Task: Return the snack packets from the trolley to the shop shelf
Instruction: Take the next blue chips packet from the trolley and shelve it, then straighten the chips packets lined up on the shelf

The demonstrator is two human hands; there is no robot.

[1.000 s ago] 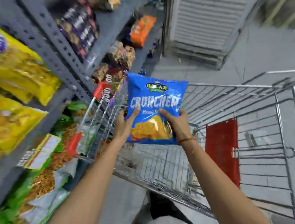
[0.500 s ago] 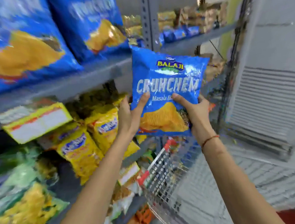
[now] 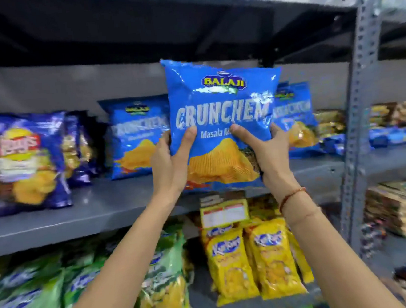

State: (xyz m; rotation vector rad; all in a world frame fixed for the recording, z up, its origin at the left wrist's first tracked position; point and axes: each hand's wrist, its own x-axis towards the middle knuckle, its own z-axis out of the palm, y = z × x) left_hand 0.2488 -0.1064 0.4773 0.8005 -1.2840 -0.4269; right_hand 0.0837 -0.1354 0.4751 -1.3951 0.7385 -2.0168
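Above the grey shelf (image 3: 99,212), the left hand (image 3: 171,166) and right hand (image 3: 268,153) each clasp a lower side of the upright blue packet (image 3: 220,108). It hangs before the gap between two matching packets (image 3: 136,135), which lies straight ahead.

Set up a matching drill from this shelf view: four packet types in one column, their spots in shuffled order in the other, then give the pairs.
Things:
1. Held blue Crunchem packet
2. Dark blue Lay's packet
3. Yellow Kurkure packets
4. Green packets

Places:
A. lower shelf, left
B. between both hands, in front of the middle shelf
C. lower shelf, below the hands
D. middle shelf, far left

The left hand and right hand grip the packet's lower edges.

Pairs: 1-B, 2-D, 3-C, 4-A
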